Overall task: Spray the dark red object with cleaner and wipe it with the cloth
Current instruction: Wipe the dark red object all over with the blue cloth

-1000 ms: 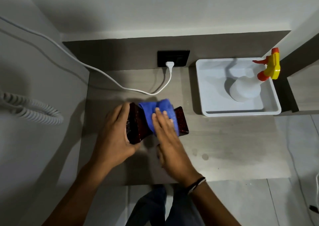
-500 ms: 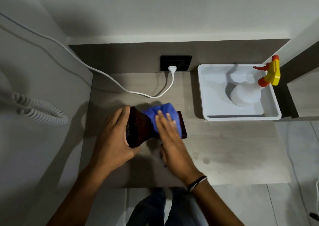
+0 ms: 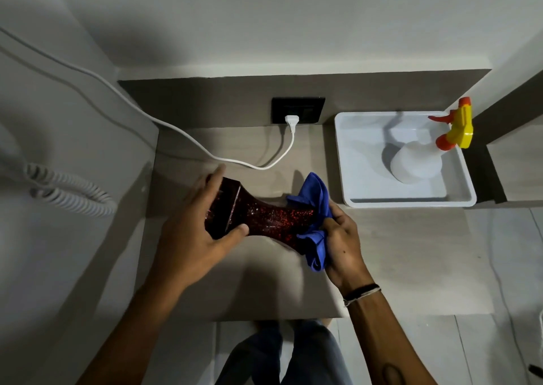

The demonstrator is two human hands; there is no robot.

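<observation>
The dark red object [image 3: 258, 217], speckled with glitter and pinched at its middle, lies on its side over the bench [image 3: 396, 252], roughly midway between the bench's left wall edge and the white tray [image 3: 345, 161]. The left hand [image 3: 194, 234] grips its wider, flat-ended part, thumb curled under the near side and fingers spread over the top, so that end is lifted toward the wall. The right hand [image 3: 342, 237] is closed around the blue cloth [image 3: 314, 214], pressing it onto the object's other end; the bunched cloth hides that end, and folds of it stick out above and below the fingers. The cloth's upper tip stands just beside the tray's near left corner, with only a narrow gap between. The tray sits against the bench's back right corner, and the spray bottle [image 3: 417, 164] with its yellow and orange trigger head stands inside it, leaning toward the tray's right rim, well apart from the object. Behind the object a white cable [image 3: 235, 162] loops across the bench to a plug in the dark socket plate [image 3: 298, 109] on the back panel; the cable passes close to the left hand's fingertips. The bench in front of the object and to the right, below the tray, is bare down to its front edge. A coiled cord [image 3: 67, 190] hangs on the left wall.
</observation>
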